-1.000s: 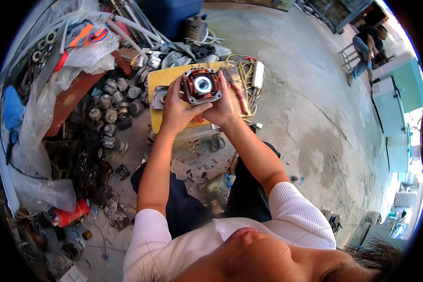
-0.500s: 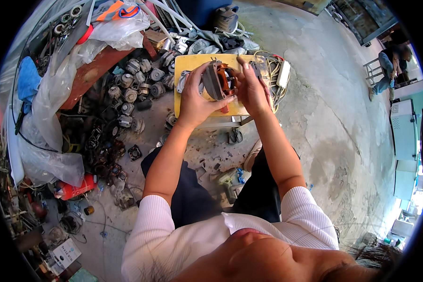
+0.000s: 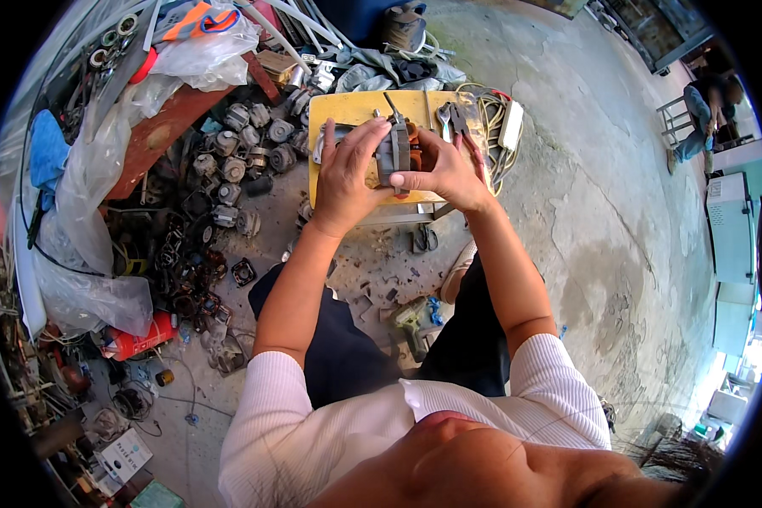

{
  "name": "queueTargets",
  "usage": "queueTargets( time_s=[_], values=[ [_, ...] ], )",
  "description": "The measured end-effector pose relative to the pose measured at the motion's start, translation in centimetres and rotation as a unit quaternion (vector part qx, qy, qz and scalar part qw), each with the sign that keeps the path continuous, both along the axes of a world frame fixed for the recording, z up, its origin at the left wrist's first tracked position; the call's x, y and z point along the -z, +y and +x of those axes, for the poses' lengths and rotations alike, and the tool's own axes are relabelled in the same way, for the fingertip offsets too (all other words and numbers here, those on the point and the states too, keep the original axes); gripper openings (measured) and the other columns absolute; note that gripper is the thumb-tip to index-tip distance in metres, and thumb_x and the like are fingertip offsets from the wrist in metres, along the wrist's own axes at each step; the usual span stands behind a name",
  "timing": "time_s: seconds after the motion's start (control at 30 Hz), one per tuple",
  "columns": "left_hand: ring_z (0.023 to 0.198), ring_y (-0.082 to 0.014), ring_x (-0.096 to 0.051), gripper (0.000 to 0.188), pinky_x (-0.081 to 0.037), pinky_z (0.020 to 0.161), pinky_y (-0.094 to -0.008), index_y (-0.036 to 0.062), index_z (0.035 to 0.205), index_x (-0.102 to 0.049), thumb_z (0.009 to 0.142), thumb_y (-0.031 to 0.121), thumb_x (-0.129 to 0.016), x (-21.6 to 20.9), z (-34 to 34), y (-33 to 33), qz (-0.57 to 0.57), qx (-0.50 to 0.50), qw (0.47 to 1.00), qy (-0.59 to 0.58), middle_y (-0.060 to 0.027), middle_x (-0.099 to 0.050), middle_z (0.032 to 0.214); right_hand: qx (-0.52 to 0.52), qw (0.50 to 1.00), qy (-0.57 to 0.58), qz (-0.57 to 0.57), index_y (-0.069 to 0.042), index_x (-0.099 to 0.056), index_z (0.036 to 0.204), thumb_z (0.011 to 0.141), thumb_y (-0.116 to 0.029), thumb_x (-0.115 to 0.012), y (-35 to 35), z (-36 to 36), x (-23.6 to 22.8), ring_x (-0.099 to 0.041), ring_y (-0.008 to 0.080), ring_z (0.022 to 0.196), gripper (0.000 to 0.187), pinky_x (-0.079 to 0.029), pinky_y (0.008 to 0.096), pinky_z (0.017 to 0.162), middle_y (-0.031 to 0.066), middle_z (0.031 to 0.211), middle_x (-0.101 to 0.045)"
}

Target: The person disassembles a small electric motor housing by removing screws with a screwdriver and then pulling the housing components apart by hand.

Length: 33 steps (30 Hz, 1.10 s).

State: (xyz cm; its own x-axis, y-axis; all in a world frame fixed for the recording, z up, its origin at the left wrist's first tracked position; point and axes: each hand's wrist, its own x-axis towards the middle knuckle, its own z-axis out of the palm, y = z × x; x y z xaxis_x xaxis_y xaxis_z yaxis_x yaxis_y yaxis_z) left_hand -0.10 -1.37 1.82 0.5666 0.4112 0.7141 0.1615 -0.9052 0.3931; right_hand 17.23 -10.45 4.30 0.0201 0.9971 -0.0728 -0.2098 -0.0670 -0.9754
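Note:
Over a yellow-topped low table (image 3: 334, 106), both my hands hold a motor part, a grey laminated stator (image 3: 394, 157) with orange-brown copper windings on its right side. My left hand (image 3: 347, 186) is closed around the left side, fingers over the top. My right hand (image 3: 450, 176) grips from the right, its thumb pressed on the near edge and its other fingers partly hidden behind the part. A thin metal rod (image 3: 390, 103) sticks out beyond the stator's far end; I cannot tell whether it belongs to it. Pliers (image 3: 460, 120) and a wrench (image 3: 444, 117) lie past my right hand.
Many small used motors (image 3: 233, 169) are heaped on the floor left of the table. A white power strip (image 3: 510, 125) with coiled cable sits at its right edge. A green power tool (image 3: 411, 326) lies between my feet. Another person (image 3: 704, 110) sits far right.
The stator has turned, so its windings show less and its edge faces up. My right hand has moved left and down onto it, uncovering the wrench and pliers.

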Motion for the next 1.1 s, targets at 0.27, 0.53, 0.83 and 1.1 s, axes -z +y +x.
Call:
queueTargets(
  time_s=[0.27, 0.53, 0.83, 1.1],
  values=[
    [0.137, -0.0299, -0.045, 0.1, -0.022, 0.121, -0.0495, 0.0139, 0.151, -0.034, 0.066, 0.018, -0.087, -1.0, -0.4, 0.0, -0.127, 0.028, 0.99, 0.061, -0.0102, -0.045, 0.148, 0.052, 0.997, -0.042, 0.038, 0.005, -0.053, 0.131, 0.071, -0.017, -0.091, -0.6, -0.1, 0.2, -0.061, 0.0123, 0.098, 0.075, -0.052, 0.0284, 0.084, 0.0058, 0.11, -0.064],
    [0.145, -0.0269, -0.033, 0.113, -0.023, 0.12, -0.0394, 0.003, 0.157, -0.021, 0.069, 0.022, -0.088, -1.2, -1.7, 1.1, -0.625, 0.298, 0.722, -0.002, -0.0167, -0.035, 0.154, 0.054, 0.99, -0.126, 0.042, 0.007, -0.047, 0.138, 0.066, -0.017, -0.092, -1.8, -0.3, -0.6, -0.06, 0.0167, 0.112, 0.088, -0.048, 0.0322, 0.101, 0.0102, 0.122, -0.061],
    [0.127, -0.0217, -0.053, 0.11, -0.045, 0.106, -0.0363, 0.0019, 0.152, -0.031, 0.064, 0.024, -0.095, -0.3, -0.9, 0.6, -0.658, 0.25, 0.71, -0.021, -0.0113, -0.052, 0.138, 0.046, 0.985, -0.157, 0.045, 0.01, -0.046, 0.138, 0.066, -0.017, -0.09, -2.0, -0.2, 0.5, -0.059, 0.019, 0.114, 0.088, -0.046, 0.0333, 0.103, 0.0135, 0.126, -0.059],
    [0.121, -0.0197, -0.056, 0.102, -0.048, 0.103, -0.0356, 0.0039, 0.15, -0.036, 0.066, 0.02, -0.093, -0.1, -0.7, -0.2, -0.657, 0.26, 0.706, -0.055, -0.0083, -0.056, 0.131, 0.022, 0.975, -0.209, 0.069, 0.007, -0.039, 0.145, 0.068, -0.015, -0.09, -2.0, 0.3, 0.9, -0.057, 0.0216, 0.122, 0.095, -0.044, 0.0353, 0.107, 0.0139, 0.133, -0.056]
  ],
)
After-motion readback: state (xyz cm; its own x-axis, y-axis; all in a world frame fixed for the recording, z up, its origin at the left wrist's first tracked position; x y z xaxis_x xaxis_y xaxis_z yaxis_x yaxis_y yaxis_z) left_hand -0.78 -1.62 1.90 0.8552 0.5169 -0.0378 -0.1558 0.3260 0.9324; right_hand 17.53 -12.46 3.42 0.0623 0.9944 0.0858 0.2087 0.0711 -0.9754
